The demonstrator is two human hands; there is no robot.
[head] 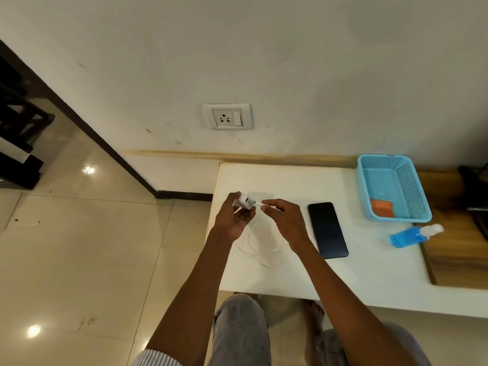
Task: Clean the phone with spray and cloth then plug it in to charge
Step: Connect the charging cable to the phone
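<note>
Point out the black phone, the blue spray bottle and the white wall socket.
black phone (328,229): head view, middle of its dark screen.
blue spray bottle (406,236): head view, its blue liquid-filled body.
white wall socket (224,118): head view, the pin holes.

Cream wall with 1 socket, glossy beige tile floor, white table.

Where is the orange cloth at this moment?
In the head view, the folded orange cloth lies inside the light blue perforated plastic basket at the table's far right, beyond the blue spray bottle and right of the black phone.
</note>
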